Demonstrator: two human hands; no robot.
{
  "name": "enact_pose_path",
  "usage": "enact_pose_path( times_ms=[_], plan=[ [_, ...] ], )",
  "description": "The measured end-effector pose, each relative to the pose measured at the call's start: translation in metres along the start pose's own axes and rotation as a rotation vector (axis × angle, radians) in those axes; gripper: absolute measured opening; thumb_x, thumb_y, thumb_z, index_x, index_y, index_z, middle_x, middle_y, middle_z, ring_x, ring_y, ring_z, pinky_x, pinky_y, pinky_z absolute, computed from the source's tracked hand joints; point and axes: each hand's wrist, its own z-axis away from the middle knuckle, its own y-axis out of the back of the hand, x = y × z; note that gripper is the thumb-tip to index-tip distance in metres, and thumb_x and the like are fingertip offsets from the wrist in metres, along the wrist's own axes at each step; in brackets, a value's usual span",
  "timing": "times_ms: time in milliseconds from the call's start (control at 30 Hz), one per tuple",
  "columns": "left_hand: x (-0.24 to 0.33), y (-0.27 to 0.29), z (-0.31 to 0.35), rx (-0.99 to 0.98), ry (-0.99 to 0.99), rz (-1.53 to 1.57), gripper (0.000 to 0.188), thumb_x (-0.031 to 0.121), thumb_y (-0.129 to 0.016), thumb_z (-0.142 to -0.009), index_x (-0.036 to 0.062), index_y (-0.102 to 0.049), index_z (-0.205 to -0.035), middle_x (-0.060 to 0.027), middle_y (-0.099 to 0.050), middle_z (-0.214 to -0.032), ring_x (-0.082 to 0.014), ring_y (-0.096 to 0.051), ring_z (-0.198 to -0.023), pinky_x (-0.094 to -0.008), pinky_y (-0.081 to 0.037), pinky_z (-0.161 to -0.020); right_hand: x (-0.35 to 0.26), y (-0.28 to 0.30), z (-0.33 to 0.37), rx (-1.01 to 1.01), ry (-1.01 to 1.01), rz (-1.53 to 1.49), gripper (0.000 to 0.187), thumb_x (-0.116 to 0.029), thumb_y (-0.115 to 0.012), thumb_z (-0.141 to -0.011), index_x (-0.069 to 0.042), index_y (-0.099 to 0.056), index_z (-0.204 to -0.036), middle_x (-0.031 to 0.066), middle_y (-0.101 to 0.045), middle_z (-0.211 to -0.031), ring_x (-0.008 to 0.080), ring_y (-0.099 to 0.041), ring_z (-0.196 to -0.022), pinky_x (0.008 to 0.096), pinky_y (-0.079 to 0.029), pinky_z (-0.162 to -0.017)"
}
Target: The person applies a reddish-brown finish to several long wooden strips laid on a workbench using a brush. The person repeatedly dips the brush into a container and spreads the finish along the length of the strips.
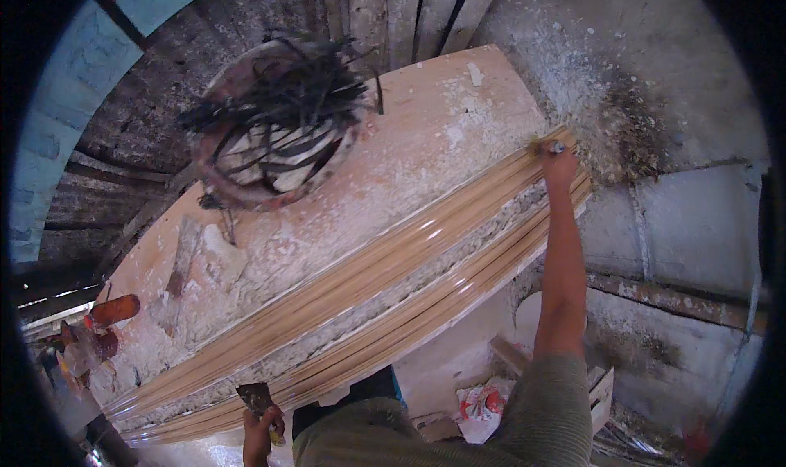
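Nearest, left hand [260,430] pinches a putty knife [256,397]; right hand [559,166], grip closed on a brush [547,147], reaches the far end of the wooden strips [368,291] lying across the worktop [426,123].

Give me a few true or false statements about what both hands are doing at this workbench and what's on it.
1. The right hand reaches to the far end of the long wooden strips. True.
2. The left hand is empty. False: it holds a flat scraper blade.
3. A round basket of dark strips sits on the board. True.
4. The board is clean. False: white powder covers it.
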Motion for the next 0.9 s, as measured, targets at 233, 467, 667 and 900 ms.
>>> enact_pose_path(
  times_ms=[233,467,667,900],
  plan=[
    [0.017,-0.089,-0.013,0.021,0.031,-0.085,0.018,0.019,-0.064,-0.089,0.0031,-0.060,-0.081,-0.0050,-0.056,-0.061,-0.0150,-0.053,-0.048,-0.0286,-0.041,-0.045,0.094,-0.044,-0.136,-0.026,0.039,0.169,0.050,-0.049,-0.070,-0.085,0.000,-0.071,-0.095,0.0245,-0.071,-0.095,0.0419,-0.069,-0.090,0.0486,-0.055,-0.080],
    [0.015,-0.094,0.005,0.060,0.074,-0.037,0.021,0.024,-0.065,-0.089,0.0040,-0.061,-0.085,-0.0044,-0.057,-0.067,-0.0152,-0.054,-0.055,-0.0298,-0.043,-0.051,0.124,-0.012,-0.125,-0.155,0.229,0.202,0.045,-0.042,-0.069,-0.089,-0.001,-0.070,-0.107,0.0212,-0.072,-0.095,0.0402,-0.070,-0.090,0.0458,-0.055,-0.081],
    [-0.012,-0.047,0.019,0.005,0.037,-0.092,0.024,0.028,-0.066,-0.094,0.0040,-0.066,-0.088,-0.0001,-0.060,-0.073,-0.0098,-0.053,-0.065,-0.0285,-0.042,-0.061,0.107,0.018,-0.071,-0.586,0.492,-0.266,0.036,-0.016,-0.064,-0.091,-0.003,-0.065,-0.125,0.0184,-0.070,-0.111,0.0308,-0.066,-0.101,0.0421,-0.054,-0.092],
    [-0.049,0.038,0.047,-0.032,-0.040,0.139,0.025,0.028,-0.067,-0.095,0.0035,-0.067,-0.092,-0.0004,-0.060,-0.073,-0.0092,-0.054,-0.064,-0.0256,-0.042,-0.056,0.053,0.011,0.030,-0.841,0.480,-0.452,0.038,-0.004,-0.061,-0.088,-0.005,-0.063,-0.126,0.0103,-0.070,-0.115,0.0237,-0.065,-0.108,0.0408,-0.051,-0.103]
  ],
)
